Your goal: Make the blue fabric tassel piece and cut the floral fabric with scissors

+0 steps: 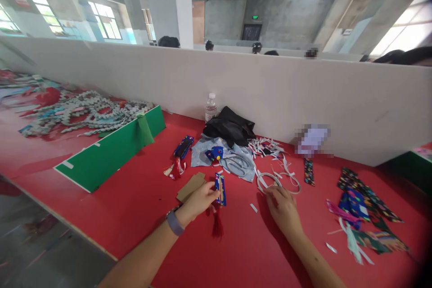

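- The blue patterned ornament [220, 188] sits near the middle of the red table [141, 207], upright on its long edge, and its red tassel [218, 226] trails toward the near side.
- The left hand [199, 200] pinches the ornament's left edge between thumb and fingertips; a grey wristband [174, 222] circles the wrist.
- The right hand [284, 208] lies palm down just to the right, fingers held together, tips touching a white tape loop [266, 182] — whether it grips the loop, I cannot tell.
- A cardboard piece [191, 186] lies just beyond the left hand.
- Farther back are scissors [236, 163] on pale blue cloth [202, 153], white paper scraps [266, 147], a black bag [231, 127] and a water bottle [211, 107] against the white partition [270, 94].
- To the far left stands a green board [108, 153]; to the right lie patterned strips [366, 200].
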Action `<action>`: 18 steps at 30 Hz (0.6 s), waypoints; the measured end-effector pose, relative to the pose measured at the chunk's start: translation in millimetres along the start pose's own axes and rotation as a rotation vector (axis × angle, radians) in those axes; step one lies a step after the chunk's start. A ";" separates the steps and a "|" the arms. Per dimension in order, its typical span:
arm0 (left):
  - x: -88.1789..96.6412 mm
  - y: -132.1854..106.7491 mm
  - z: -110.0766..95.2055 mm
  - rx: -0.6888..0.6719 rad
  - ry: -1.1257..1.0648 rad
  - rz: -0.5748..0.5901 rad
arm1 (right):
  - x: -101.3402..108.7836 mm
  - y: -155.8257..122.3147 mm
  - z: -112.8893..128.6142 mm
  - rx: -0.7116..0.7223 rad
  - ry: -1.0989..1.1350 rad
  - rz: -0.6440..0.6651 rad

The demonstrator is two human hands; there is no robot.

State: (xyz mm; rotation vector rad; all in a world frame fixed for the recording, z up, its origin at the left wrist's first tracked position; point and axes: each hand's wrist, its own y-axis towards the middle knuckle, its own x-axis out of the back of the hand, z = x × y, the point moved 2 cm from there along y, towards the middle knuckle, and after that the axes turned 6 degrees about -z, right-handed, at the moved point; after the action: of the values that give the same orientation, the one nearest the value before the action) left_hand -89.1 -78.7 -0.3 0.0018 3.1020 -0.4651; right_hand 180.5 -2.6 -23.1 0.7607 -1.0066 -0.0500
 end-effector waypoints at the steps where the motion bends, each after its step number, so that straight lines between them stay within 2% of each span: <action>1: 0.7 0.3 0.7 -0.007 0.011 0.003 | -0.1 0.3 1.5 0.009 0.006 -0.001; 6: 7.1 -1.0 0.8 -0.072 0.177 -0.002 | -1.1 10.1 21.1 0.089 0.034 0.072; 10: 14.7 -6.1 -7.4 -0.179 0.354 -0.129 | -8.6 37.7 44.5 0.148 0.045 0.194; 14: 19.1 -12.9 -18.6 -0.298 0.562 -0.263 | -30.9 74.8 60.3 0.168 0.050 0.278; 18: 21.8 -17.5 -25.7 -0.371 0.793 -0.382 | -59.2 98.3 63.5 0.140 0.004 0.312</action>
State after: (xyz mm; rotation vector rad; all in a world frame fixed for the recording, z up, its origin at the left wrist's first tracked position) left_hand -111.0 -87.9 29.3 -0.5421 3.9281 0.1931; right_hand 69.1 57.8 10.9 0.7225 -1.1236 0.2941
